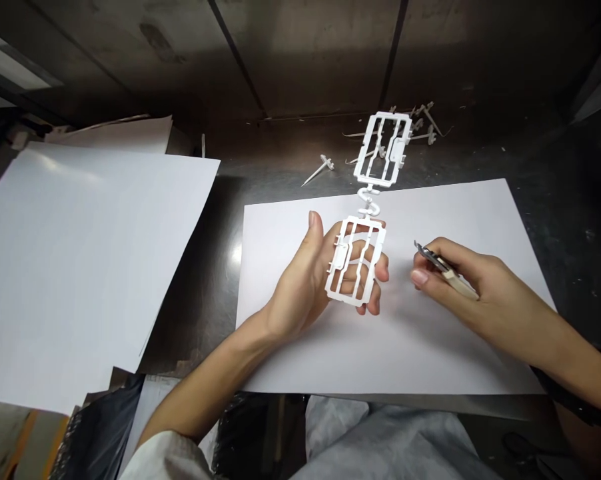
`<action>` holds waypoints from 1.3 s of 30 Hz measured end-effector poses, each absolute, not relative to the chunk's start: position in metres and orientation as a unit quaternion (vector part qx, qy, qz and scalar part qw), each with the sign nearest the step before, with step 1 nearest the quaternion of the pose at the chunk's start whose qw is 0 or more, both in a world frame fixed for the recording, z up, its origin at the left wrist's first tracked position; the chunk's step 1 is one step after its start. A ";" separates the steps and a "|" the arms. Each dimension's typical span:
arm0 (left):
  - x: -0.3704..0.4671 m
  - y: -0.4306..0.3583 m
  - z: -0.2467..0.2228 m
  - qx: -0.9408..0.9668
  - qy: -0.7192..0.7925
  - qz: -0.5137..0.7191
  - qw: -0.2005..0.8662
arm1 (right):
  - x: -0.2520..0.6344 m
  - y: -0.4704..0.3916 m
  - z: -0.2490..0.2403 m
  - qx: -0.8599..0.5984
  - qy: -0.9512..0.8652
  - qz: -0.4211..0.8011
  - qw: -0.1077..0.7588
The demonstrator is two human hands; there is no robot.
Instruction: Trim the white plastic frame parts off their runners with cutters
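My left hand [313, 283] is palm up over a white sheet [290, 363], its fingers curled behind and around the lower part of a white plastic frame piece [356, 261]. This piece has two slotted rectangular frames joined by an S-shaped link [368, 201]; the upper frame [383, 149] reaches beyond the sheet's far edge. At the right, my right hand [460, 283] is closed around small nippers [445, 270] with pale handles. Their metal tip points up and left, apart from the plastic piece.
Several white plastic scraps [322, 168] lie on the dark metal table [205, 267] beyond the sheet. A stack of large white sheets [90, 260] is at the left. A metal wall [305, 60] stands behind.
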State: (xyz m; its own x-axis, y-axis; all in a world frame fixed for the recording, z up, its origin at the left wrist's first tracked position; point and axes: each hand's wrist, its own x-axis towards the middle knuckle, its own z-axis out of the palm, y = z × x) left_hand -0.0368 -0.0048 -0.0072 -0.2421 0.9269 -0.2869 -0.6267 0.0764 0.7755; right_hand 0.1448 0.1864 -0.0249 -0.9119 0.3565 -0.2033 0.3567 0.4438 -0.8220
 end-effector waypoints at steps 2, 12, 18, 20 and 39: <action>-0.038 -0.006 -0.007 0.168 0.435 0.660 0.589 | 0.145 0.186 -0.026 0.209 0.850 -0.483 -0.003; -0.031 -0.009 -0.011 0.217 0.496 0.658 0.522 | 0.143 0.186 -0.025 0.201 0.838 -0.506 -0.031; -0.028 -0.015 -0.008 0.235 0.565 0.624 0.486 | 0.137 0.183 -0.019 0.197 0.800 -0.555 -0.115; -0.029 -0.016 -0.008 0.239 0.576 0.606 0.493 | 0.135 0.182 -0.018 0.198 0.789 -0.566 -0.131; -0.031 -0.005 -0.009 0.273 0.604 0.597 0.453 | 0.132 0.184 -0.017 0.197 0.784 -0.580 -0.095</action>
State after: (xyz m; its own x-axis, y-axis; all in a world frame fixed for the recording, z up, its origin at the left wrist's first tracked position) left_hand -0.0314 -0.0051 -0.0090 -0.4414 0.8698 -0.2205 -0.2111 0.1383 0.9676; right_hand 0.1320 0.1840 -0.0168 -0.9045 0.4191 -0.0797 0.1987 0.2485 -0.9480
